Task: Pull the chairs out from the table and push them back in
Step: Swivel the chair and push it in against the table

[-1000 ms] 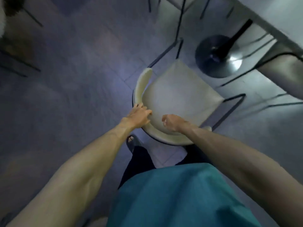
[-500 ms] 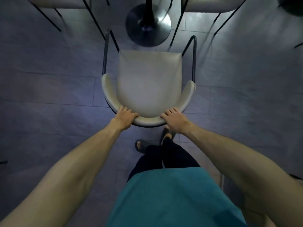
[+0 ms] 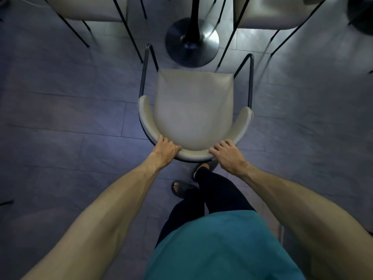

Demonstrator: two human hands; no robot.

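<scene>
Cream chair point(image 3: 193, 110) on dark tube legs at centre frame, seat front toward the top edge, curved back toward the bottom. Long axis straight up the frame, lined up with the round metal base point(image 3: 191, 47) of the table just above the seat front. Tabletop out of view.

Left hand point(image 3: 166, 151) on the lower-left curve of the back, fingers curled over the rim, thumb along the inner side. Right hand point(image 3: 228, 155) on the lower-right curve, fingers bent over the rim, seemingly a looser hold. Both at much the same height in frame, neither nearer, evenly spaced either side of the midline. Chair directly above the hands, so dead ahead of the body.

Likely the push-back-in step; hard to tell apart from pulling out. Push line straight up the frame, with even pressure from both sides to keep the front legs straddling the base rather than striking it.

Further out: upper-left chair point(image 3: 86, 9) and upper-right chair point(image 3: 272, 13) flanking the base, thin legs close to the held chair's front legs. Grey tile floor point(image 3: 60, 138) all round. Sandalled feet point(image 3: 178, 187) just below the chair back, teal top point(image 3: 222, 249) at the bottom edge.
</scene>
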